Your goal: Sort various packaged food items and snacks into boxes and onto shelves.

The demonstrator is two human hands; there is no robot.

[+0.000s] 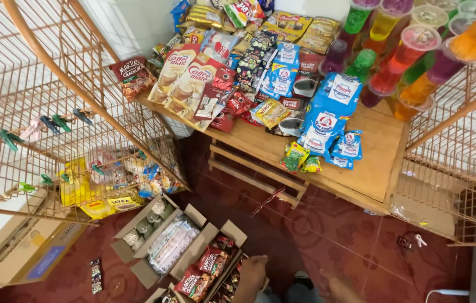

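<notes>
Head view shows me one hand (pixel 251 278) low in the frame, at about six o'clock, reaching down to the open cardboard box (pixel 210 264) of red snack packets (pixel 204 269) on the tiled floor (pixel 327 235). I judge it to be the left hand; its fingers are hidden behind the box edge and the back of the hand, so I cannot tell whether they are spread or closed on a packet. No right hand shows.

The packets stand in the box just beside the hand, at its nine o'clock. I judge them light, with a thin crinkly film that gives under pressure and slips a little; the contents are probably brittle, so a squeeze across the middle could crush them. I would pinch the flat sealed top edge, or take several by their sides with a loose grip.

A second open box (pixel 153 235) with pale wrapped packs lies at ten o'clock from the hand. Above, at twelve o'clock, the wooden bench (pixel 372 163) carries heaps of sachets and blue pouches (pixel 327 112), with coloured drink cups (pixel 417 50) at two o'clock. A wire rack (pixel 53 101) with clips fills the nine o'clock side
</notes>
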